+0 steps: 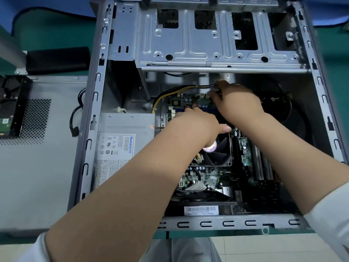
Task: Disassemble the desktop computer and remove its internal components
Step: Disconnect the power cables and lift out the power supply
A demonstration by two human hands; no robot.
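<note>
An open grey computer case (94, 103) lies on its side in front of me. Inside are the green motherboard (204, 178), a black CPU fan (217, 152) and the silver power supply (120, 140). My right hand (236, 103) reaches to the board's far edge and grips a bundle of yellow and black power cables (181, 89) at its connector. My left hand (198, 121) rests on the board just beside it, fingertips pressing down near the memory slots, thumb stretched out over the fan. The connector itself is hidden under my right hand.
An empty metal drive cage (217, 38) spans the case's far end. To the left lie the removed side panel (37, 148) and a hard drive in a black bracket (13, 106). A black cable (74, 120) hangs out of the case's left wall. The green mat (56, 31) covers the table.
</note>
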